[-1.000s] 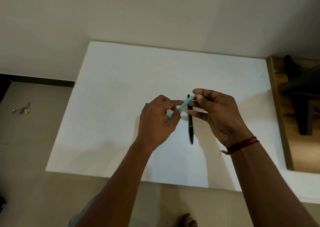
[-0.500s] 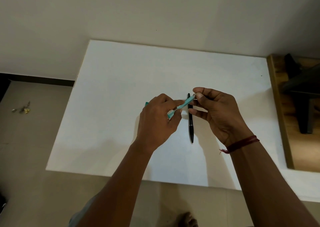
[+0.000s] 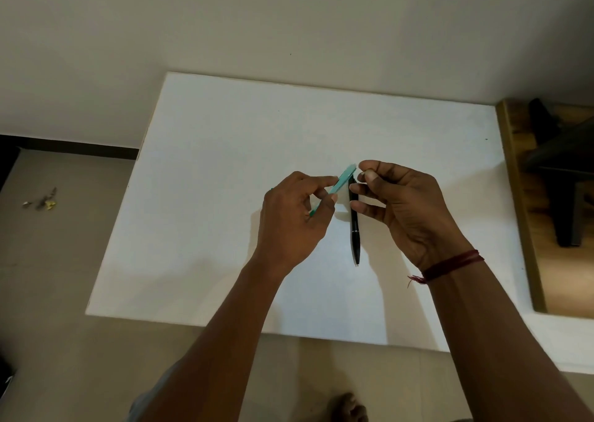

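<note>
My left hand grips a teal pen above the white table. The pen slants up to the right and its lower part is hidden in my fist. My right hand hovers just right of the pen's upper end, with thumb and forefinger pinched together. A narrow gap shows between them and the pen. I cannot tell whether something small sits in that pinch. A black pen lies on the table under both hands, pointing toward me.
A wooden surface with a dark object borders the table on the right. Small debris lies on the tiled floor at the left. A bare foot shows below the table's near edge. A plain wall stands behind.
My right hand pinched the teal pen's upper end before; now its fingers are slightly clear of it. My left hand has tilted the pen a little steeper.
</note>
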